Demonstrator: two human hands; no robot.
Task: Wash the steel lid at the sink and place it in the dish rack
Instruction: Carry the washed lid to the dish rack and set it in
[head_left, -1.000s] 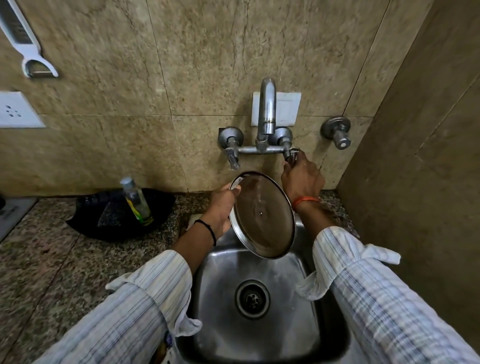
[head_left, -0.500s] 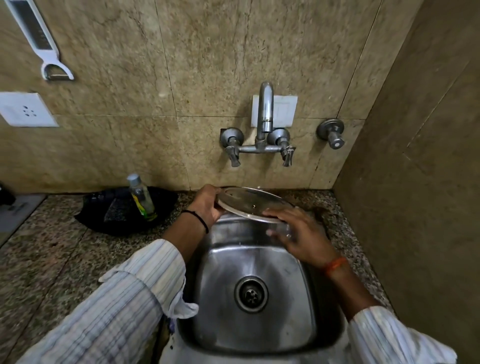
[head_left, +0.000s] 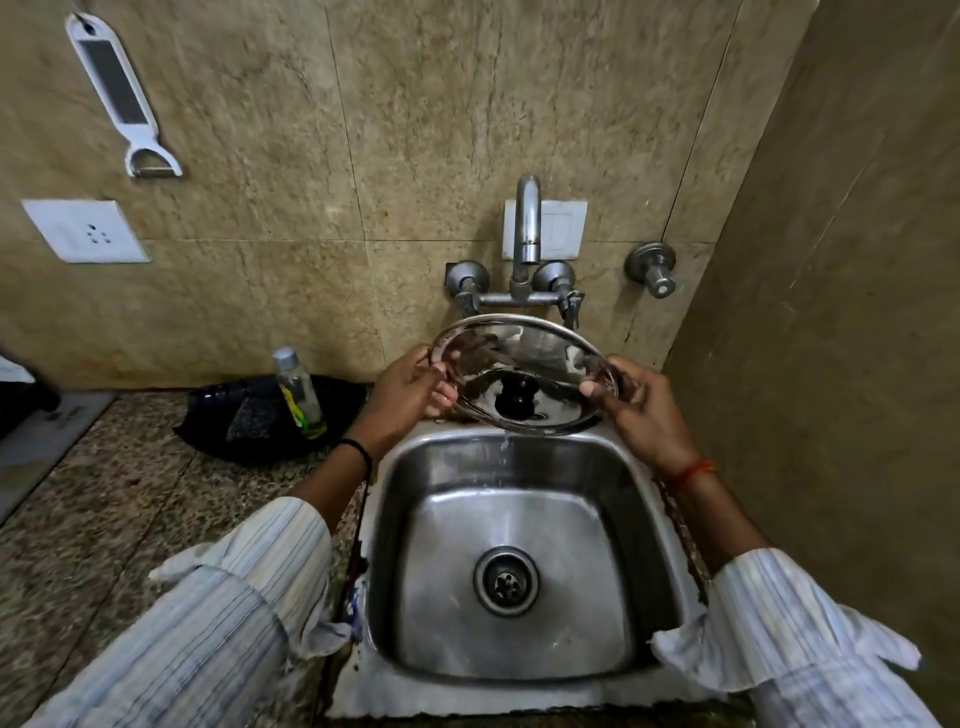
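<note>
Steel lid (head_left: 524, 379) held tilted above the far edge of the sink (head_left: 519, 561), dark knob facing the camera, a thin trickle of water falling from its lower rim into the basin. Left hand (head_left: 410, 389) gripping the lid's left rim, fingers curled over the edge; right hand (head_left: 639, 410) pinching the opposite rim, thumb on the near face. Just beyond the hands, a wall-mounted tap (head_left: 524, 244) with its spout directly above the lid. To the outside of the left hand, a small clear bottle (head_left: 298, 389) standing on a black bag (head_left: 249, 415) on the granite counter (head_left: 104, 493). High on the tiled wall, well apart from the left hand, a white peeler (head_left: 122, 98) and a socket plate (head_left: 85, 231)
</note>
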